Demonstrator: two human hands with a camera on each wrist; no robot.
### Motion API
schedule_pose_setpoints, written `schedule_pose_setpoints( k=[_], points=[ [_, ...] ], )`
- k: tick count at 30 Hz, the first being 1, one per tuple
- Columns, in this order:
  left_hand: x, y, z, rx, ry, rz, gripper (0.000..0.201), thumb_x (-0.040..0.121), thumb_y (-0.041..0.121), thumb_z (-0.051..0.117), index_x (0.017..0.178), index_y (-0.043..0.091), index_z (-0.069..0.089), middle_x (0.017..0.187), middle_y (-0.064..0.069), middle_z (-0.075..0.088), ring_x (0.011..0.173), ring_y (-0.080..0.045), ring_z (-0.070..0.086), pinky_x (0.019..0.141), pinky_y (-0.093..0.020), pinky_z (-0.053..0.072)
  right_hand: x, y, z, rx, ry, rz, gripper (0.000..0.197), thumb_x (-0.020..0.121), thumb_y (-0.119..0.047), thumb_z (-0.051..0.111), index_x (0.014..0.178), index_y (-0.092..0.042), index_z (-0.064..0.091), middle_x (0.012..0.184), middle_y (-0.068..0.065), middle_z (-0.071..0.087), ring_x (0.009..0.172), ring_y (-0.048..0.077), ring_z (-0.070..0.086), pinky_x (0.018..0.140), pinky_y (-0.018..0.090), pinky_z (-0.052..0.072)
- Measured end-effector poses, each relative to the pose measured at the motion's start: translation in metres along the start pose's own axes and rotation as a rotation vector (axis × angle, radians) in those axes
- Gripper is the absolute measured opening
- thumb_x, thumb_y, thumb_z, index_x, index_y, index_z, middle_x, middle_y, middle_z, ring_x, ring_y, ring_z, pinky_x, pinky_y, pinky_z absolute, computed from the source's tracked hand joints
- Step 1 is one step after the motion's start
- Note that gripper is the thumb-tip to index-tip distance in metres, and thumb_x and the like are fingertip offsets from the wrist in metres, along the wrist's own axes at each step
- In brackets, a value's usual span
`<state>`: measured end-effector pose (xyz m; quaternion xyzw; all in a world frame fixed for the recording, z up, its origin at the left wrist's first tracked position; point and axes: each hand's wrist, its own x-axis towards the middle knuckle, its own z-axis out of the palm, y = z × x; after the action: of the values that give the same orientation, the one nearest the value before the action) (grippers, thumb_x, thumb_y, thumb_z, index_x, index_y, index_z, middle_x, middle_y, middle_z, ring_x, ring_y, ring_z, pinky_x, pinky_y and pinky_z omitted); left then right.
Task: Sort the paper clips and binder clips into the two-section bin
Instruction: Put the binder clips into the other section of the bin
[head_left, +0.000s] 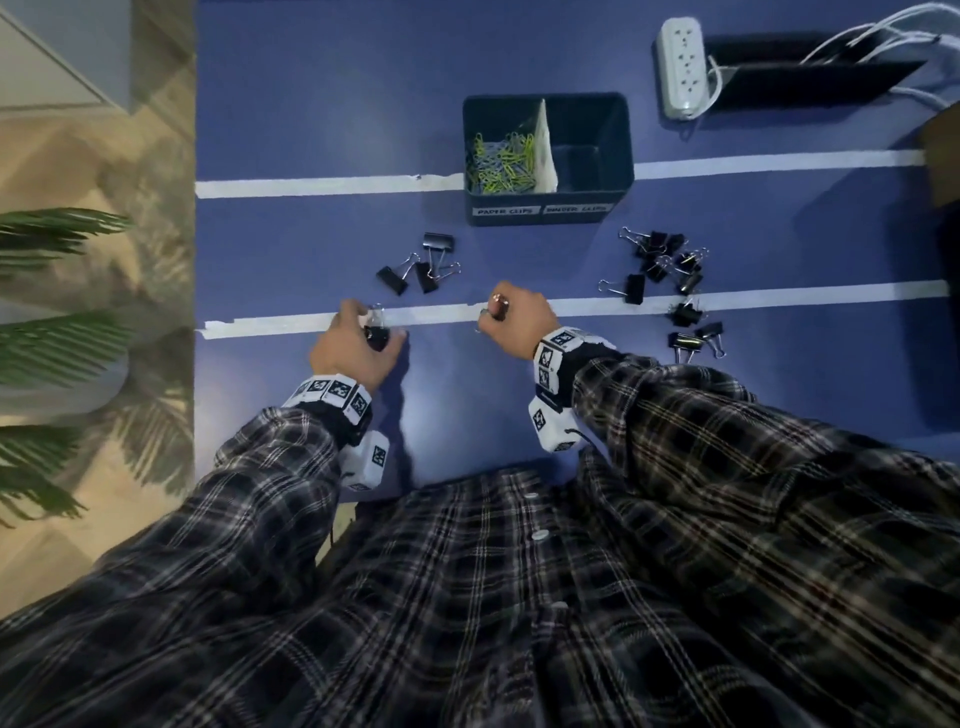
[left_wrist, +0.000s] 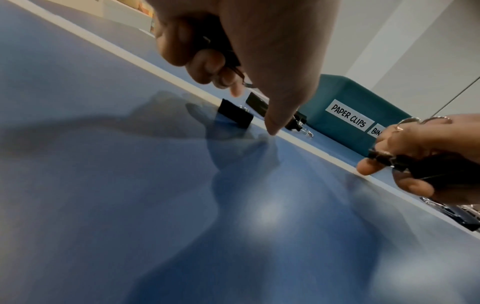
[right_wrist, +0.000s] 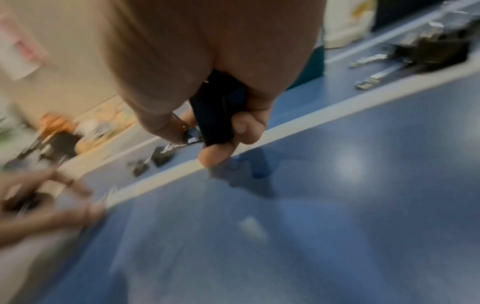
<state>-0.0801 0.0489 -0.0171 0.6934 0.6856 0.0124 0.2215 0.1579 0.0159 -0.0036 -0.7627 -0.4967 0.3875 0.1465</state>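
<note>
Now both hands, left hand (head_left: 353, 345) and right hand (head_left: 511, 325), each close around black metal binder clips (head_left: 375, 332) in front of the dark two-section plastic bin (head_left: 545, 210); next, I think, they carry them to its empty right section.

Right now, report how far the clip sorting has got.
Done: paper clips fill the bin's left section. In hand: the left hand and right hand each hold black binder clips. Left: the right section looks empty; binder clips lie left and right of the bin.

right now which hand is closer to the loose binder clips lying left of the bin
Left. The left hand sits just below the three loose binder clips; the right hand is farther off, below and to their right.
</note>
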Motion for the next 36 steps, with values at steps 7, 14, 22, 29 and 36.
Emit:
schedule_pose_setpoints(
  k=[7, 14, 22, 29, 36],
  points=[
    [-0.009, -0.005, 0.002, 0.037, -0.028, -0.078, 0.061, 0.082, 0.066, 0.049, 0.118, 0.018, 0.039, 0.116, -0.011, 0.059, 0.094, -0.036, 0.064, 0.079, -0.043, 0.050, -0.002, 0.013, -0.008, 0.173, -0.020, 0.138, 0.011, 0.084, -0.029, 0.057, 0.092, -0.023, 0.054, 0.089, 0.005, 0.068, 0.060, 0.022, 0.059, 0.069, 0.036, 0.056],
    [0.006, 0.023, -0.002, 0.052, -0.050, -0.133, 0.044, 0.090, 0.041, 0.050, 0.113, 0.004, 0.046, 0.114, -0.020, 0.057, 0.100, -0.041, 0.058, 0.082, -0.044, 0.046, -0.003, -0.016, -0.029, -0.009, -0.126, 0.136, 0.033, 0.087, -0.041, 0.048, 0.070, -0.013, 0.053, 0.070, 0.011, 0.056, 0.072, 0.032, 0.061, 0.078, 0.041, 0.054],
    [0.011, 0.067, 0.004, 0.111, -0.411, 0.047, 0.067, 0.086, 0.065, 0.036, 0.092, 0.005, 0.065, 0.104, -0.019, 0.066, 0.096, -0.034, 0.061, 0.079, -0.032, 0.045, 0.024, -0.024, -0.118, 0.768, 0.011, 0.328, 0.023, 0.087, -0.033, 0.058, 0.070, -0.017, 0.056, 0.067, 0.002, 0.059, 0.046, 0.015, 0.051, 0.041, 0.016, 0.025],
    [0.060, 0.208, -0.047, -0.132, -0.299, 0.232, 0.044, 0.096, 0.046, 0.034, 0.101, 0.006, 0.053, 0.111, -0.021, 0.060, 0.102, -0.034, 0.056, 0.076, -0.032, 0.035, 0.077, -0.022, -0.206, 0.945, 0.112, 0.349, 0.038, 0.090, -0.055, 0.049, 0.100, -0.019, 0.048, 0.076, 0.000, 0.044, 0.046, 0.020, 0.055, 0.047, 0.019, 0.043],
    [0.118, 0.305, -0.039, -0.241, -0.218, 0.233, 0.040, 0.090, 0.051, 0.047, 0.107, 0.015, 0.051, 0.110, -0.009, 0.066, 0.102, -0.029, 0.061, 0.086, -0.031, 0.045, 0.088, -0.013, -0.219, 1.123, -0.102, 0.353, 0.081, 0.075, -0.078, 0.050, 0.123, -0.013, 0.053, 0.125, 0.018, 0.060, 0.113, 0.033, 0.060, 0.097, 0.051, 0.048]
  ],
)
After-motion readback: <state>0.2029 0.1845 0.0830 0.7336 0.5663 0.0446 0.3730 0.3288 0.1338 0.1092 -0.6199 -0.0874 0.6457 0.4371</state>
